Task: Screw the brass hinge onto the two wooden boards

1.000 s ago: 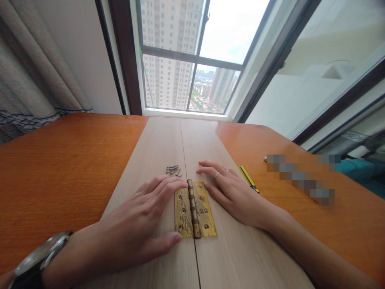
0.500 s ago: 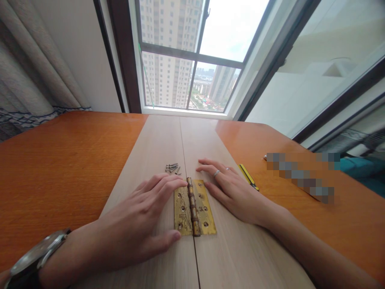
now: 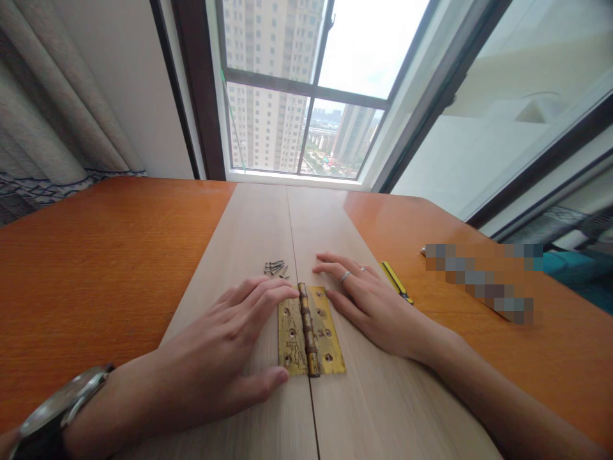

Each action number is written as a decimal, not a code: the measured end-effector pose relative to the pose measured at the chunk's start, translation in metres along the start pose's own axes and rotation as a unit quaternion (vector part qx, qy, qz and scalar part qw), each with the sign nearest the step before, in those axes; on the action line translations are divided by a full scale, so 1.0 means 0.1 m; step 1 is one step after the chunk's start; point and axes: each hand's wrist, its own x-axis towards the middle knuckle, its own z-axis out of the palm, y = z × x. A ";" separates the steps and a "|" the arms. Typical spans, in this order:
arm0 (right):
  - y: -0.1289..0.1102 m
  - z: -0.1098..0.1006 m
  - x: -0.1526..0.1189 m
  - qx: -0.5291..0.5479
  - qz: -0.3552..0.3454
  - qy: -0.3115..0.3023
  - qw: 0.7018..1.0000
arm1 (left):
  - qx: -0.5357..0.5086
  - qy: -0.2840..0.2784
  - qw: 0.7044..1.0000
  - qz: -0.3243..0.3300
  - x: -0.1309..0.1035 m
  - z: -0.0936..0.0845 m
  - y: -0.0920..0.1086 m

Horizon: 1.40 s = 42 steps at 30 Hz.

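Observation:
A worn brass hinge [image 3: 328, 332] lies unfolded and flat, its barrel along the seam between two pale wooden boards [image 3: 268, 223]. My left hand [image 3: 234, 338] rests at the hinge's left leaf, thumb and fingers apart. The fingertips touch or hover over the leaf's upper edge near the barrel; I cannot tell which. To the right of the hinge, my right hand [image 3: 368, 300] lies palm down on the right board, fingers spread, with rings on them. Several screws [image 3: 275, 268] lie in a small pile on the left board, just beyond my left fingers.
Both boards lie on an orange-brown wooden table [image 3: 119, 255]. A yellow and black utility knife [image 3: 396, 282] is at the right board's edge. Farther right lies a pixelated, unrecognisable object [image 3: 479, 281]. A window [image 3: 306, 128] stands beyond the table, with a curtain [image 3: 57, 115] at left.

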 end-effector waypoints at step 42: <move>-0.01 0.00 -0.02 -0.002 -0.010 0.001 1.000 | 0.003 -0.026 1.000 -0.004 0.02 -0.04 0.03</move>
